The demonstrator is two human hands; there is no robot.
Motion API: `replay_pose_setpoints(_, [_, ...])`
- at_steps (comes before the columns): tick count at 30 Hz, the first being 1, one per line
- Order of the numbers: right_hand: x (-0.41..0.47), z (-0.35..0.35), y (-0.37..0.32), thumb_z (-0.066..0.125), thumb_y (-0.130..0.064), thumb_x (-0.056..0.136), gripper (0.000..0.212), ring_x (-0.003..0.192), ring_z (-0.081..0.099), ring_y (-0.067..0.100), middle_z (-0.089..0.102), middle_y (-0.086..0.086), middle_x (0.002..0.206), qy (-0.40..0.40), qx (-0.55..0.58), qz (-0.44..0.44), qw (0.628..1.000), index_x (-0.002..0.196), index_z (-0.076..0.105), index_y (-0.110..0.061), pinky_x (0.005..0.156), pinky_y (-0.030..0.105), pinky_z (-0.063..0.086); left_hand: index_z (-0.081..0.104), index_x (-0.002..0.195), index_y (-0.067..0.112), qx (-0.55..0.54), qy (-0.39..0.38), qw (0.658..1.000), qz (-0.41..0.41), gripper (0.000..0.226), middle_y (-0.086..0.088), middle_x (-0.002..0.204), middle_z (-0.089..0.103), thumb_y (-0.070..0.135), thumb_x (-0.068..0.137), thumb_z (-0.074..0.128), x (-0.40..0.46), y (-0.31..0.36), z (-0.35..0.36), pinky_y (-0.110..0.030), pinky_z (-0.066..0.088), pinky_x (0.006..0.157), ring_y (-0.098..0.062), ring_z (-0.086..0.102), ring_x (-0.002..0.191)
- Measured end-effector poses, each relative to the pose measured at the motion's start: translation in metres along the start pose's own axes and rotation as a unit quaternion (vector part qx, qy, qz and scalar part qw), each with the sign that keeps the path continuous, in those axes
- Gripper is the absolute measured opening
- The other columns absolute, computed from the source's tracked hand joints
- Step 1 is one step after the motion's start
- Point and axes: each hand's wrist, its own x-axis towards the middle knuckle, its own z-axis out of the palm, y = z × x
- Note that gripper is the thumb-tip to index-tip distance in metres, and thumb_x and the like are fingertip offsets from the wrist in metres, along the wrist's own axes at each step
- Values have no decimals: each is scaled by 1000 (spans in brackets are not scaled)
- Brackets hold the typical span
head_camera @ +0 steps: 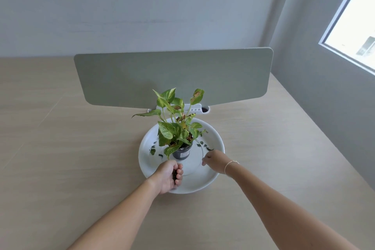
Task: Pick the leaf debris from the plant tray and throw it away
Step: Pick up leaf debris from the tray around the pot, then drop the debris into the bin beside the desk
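Leaf debris (pixel 205 146) lies scattered on the white tray (pixel 211 176), some bits right of the dark pot (pixel 182 153) and more bits (pixel 153 149) left of it. I see my left hand (pixel 168 176) at the tray's near rim, fingers curled closed around something dark I cannot identify. My right hand (pixel 215 159) hovers over the tray's right side near the right bits, fingers drawn together; I cannot tell if it holds anything. A green plant (pixel 174 126) fills the pot on the pale table (pixel 60 148).
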Motion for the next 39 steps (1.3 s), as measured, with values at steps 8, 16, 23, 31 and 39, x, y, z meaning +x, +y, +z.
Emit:
replay_pose_setpoints(8, [-42, -12, 36, 37, -10, 86, 23, 47, 27, 15, 37, 1, 61, 66, 256, 73, 962, 65, 45, -15, 43, 19, 18, 40, 65, 14, 63, -58, 996, 0, 25, 2, 46, 36, 4, 82, 24, -5, -6, 46, -19, 23, 38, -13, 28, 47])
replay_pose_setpoints(16, [-111, -25, 110, 34, -16, 93, 30, 44, 24, 13, 32, 0, 55, 162, 447, 126, 871, 62, 36, -17, 40, 16, 16, 39, 62, 16, 164, -147, 975, -35, 22, 4, 46, 33, 14, 84, 37, -11, -37, 130, -14, 19, 34, -10, 26, 34])
replay_pose_setpoints(23, [-178, -21, 192, 39, -18, 90, 28, 46, 24, 13, 33, 0, 55, 275, 582, 184, 743, 63, 39, -18, 37, 15, 16, 37, 62, 18, 221, -235, 943, -78, 38, 7, 40, 34, 28, 98, 43, -26, -85, 209, -8, 17, 28, -4, 28, 27])
replay_pose_setpoints(31, [-252, 8, 266, 35, -5, 87, 24, 34, 29, 10, 35, 3, 56, 395, 684, 259, 556, 65, 39, -12, 33, 12, 18, 41, 62, 17, 301, -291, 901, -116, 38, 4, 44, 39, 28, 98, 41, -57, -151, 287, -12, 24, 32, -7, 34, 32])
replay_pose_setpoints(39, [-287, 56, 309, 35, -1, 87, 25, 48, 29, 15, 38, 5, 58, 436, 718, 320, 438, 67, 46, -9, 40, 16, 24, 45, 63, 15, 356, -315, 863, -170, 37, 1, 55, 43, 29, 97, 40, -77, -213, 320, -16, 33, 35, -11, 38, 45])
